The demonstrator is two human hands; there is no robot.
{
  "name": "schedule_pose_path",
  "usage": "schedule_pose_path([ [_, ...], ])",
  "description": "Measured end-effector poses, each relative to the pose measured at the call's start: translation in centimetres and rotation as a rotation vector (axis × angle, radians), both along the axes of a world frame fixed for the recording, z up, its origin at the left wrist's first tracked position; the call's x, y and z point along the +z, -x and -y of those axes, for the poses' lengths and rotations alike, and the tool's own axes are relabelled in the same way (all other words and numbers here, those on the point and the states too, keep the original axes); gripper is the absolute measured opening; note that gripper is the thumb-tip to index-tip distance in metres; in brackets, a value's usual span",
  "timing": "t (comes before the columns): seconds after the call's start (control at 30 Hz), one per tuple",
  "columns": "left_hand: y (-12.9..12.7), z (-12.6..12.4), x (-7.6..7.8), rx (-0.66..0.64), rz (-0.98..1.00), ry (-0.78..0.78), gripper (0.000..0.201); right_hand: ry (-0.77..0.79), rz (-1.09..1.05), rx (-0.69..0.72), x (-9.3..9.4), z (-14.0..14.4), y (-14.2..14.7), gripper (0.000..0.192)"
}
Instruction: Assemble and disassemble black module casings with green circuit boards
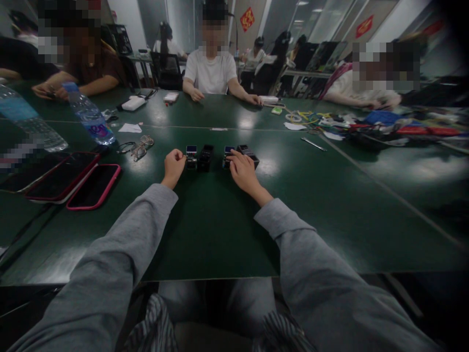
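- left hand [174,166]: fingers curled, tips brought together at the left edge of the left small device; whether an edge is actually pinched cannot be told.
- left small device [191,157]: set on the green table [220,225], just beside the left hand. probably light and stiff, with a fragile screen; best held by the side edges, glass kept untouched. blue-grey screen-like face with a pale border at the far end, busier metallic-looking part at the near end.
- left black block [205,158]: placed just right of that device. likely light, rigid, slightly slick; both long sides can be gripped. dark all over, fine detail too small to read.
- right small device [229,150]: partly covered by the right hand. same handling expected as its twin: light, stiff, easily scratched, best taken by the edges. dark blue face with a pale rim visible.
- right hand [242,168]: fingers extended and loosely spread over that device; no firm grip is seen, and contact cannot be confirmed.
- right black block [250,154]: seated at an angle behind the right hand, partly hidden. likely rigid, best lifted by its sides. black, boxy.
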State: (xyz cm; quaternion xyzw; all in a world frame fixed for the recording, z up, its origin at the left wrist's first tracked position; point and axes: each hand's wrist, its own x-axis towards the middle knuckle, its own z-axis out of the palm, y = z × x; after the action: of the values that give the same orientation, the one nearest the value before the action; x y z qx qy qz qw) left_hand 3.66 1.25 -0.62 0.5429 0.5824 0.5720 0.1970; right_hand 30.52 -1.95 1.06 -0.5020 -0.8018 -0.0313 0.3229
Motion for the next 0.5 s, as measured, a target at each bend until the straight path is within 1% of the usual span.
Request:
schedule_pose_path([
  [0.3, -0.18, 0.12, 0.21, -0.009, 0.027, -0.003, 0.023, 0.01, 0.013, 0.0, 0.12, 0.03, -0.05, 0.039],
  [0.5, -0.13, 0.12, 0.07, -0.02, 0.031, -0.015, 0.023, 0.008, 0.016, -0.001, 0.18, 0.15, -0.01, 0.038],
])
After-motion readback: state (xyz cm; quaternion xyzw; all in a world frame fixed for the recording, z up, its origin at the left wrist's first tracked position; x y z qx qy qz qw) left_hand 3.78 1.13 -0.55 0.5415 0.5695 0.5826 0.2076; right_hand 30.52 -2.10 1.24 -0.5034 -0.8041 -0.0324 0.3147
